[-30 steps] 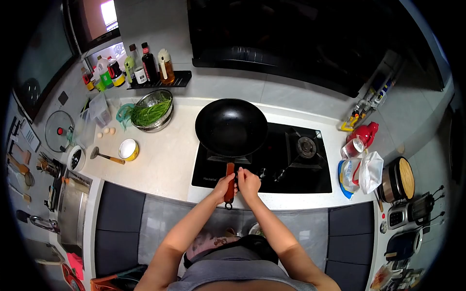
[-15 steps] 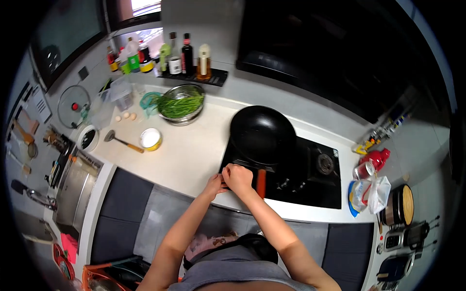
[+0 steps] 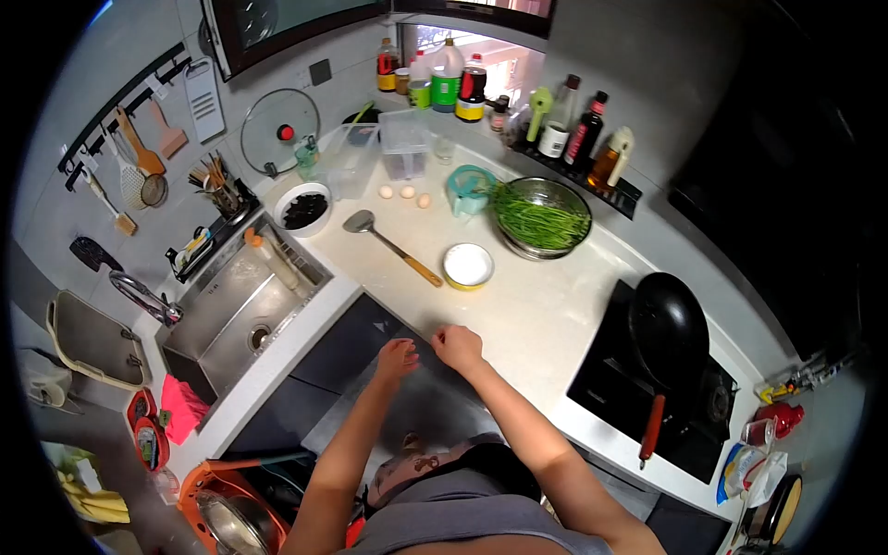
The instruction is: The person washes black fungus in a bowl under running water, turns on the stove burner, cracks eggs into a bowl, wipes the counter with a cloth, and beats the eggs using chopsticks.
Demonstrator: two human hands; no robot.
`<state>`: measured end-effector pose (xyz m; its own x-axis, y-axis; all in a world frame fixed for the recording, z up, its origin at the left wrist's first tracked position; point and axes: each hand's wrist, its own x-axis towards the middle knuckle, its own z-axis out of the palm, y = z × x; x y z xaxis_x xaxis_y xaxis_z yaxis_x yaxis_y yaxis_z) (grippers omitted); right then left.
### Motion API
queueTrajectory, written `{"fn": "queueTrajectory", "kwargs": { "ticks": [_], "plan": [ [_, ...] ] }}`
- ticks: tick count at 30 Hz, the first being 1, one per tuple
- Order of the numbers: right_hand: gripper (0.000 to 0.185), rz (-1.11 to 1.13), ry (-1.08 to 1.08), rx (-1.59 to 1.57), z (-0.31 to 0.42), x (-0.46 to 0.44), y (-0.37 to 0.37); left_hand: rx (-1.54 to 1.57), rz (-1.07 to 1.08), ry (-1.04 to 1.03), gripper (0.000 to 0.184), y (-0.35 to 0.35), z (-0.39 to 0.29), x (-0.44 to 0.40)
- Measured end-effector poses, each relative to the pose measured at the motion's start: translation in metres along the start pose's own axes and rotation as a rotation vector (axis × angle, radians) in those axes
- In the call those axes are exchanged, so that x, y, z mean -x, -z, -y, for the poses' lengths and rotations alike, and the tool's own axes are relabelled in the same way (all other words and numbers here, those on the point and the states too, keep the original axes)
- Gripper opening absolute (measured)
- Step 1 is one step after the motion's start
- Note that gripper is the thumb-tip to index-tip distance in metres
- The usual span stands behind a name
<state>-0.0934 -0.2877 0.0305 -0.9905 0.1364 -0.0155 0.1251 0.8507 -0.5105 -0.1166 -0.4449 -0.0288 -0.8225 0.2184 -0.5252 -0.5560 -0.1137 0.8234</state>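
My left hand (image 3: 398,359) is in front of the counter edge, its fingers half curled and loosely apart, with nothing visible in them. Close beside it on the right, my right hand (image 3: 458,349) is closed in a fist at the counter edge; its fingertips are turned away from view. The two hands are apart. Nearest to them on the counter are a bowl of white powder (image 3: 469,265) with a yellow side and a spatula (image 3: 400,252) with a wooden handle. A black wok (image 3: 668,328) with a red-brown handle rests on the gas stove (image 3: 606,377) to the right.
Green stalks (image 3: 546,222) fill a steel bowl at the back. Several eggs (image 3: 407,192) lie near clear plastic containers (image 3: 404,148). A white bowl with dark pieces (image 3: 305,211) stands by the sink (image 3: 217,338). Seasoning bottles (image 3: 472,88) line the window; an orange basket (image 3: 199,490) is lower left.
My view has turned left, so the sink shows more and the wok sits farther right. My hands were together in front of the stove; now they are apart near the bowl and spatula.
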Motion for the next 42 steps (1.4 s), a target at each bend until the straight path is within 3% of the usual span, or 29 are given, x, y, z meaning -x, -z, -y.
{"fn": "queueTrajectory", "kwargs": {
  "ticks": [6, 15, 27, 31, 34, 37, 42],
  "plan": [
    [0.020, 0.076, -0.011, -0.031, 0.031, -0.060, -0.036, 0.080, -0.078, 0.011, 0.021, 0.059, -0.029, -0.053],
    [0.018, -0.011, -0.004, -0.156, -0.002, -0.183, -0.051, -0.085, -0.070, -0.133, 0.014, 0.033, -0.076, -0.152],
    [0.021, -0.094, -0.133, -0.290, -0.026, -0.308, -0.060, -0.766, -0.178, -0.802, 0.018, 0.017, -0.168, -0.320],
    [0.034, -0.185, -0.235, -0.255, -0.026, -0.363, -0.068, -1.066, -0.129, -0.989, 0.024, 0.002, -0.214, -0.382],
    [0.047, -0.181, -0.337, -0.285, -0.022, -0.397, -0.070, -1.234, 0.016, -1.004, 0.033, -0.011, -0.232, -0.421],
    [0.055, -0.278, -0.283, -0.095, -0.030, -0.427, -0.094, -1.368, 0.124, -0.986, 0.039, -0.016, -0.227, -0.459],
    [0.046, -0.163, -0.291, 0.011, -0.039, -0.451, -0.113, -1.419, 0.115, -0.939, 0.039, -0.019, -0.215, -0.487]
  ]
}}
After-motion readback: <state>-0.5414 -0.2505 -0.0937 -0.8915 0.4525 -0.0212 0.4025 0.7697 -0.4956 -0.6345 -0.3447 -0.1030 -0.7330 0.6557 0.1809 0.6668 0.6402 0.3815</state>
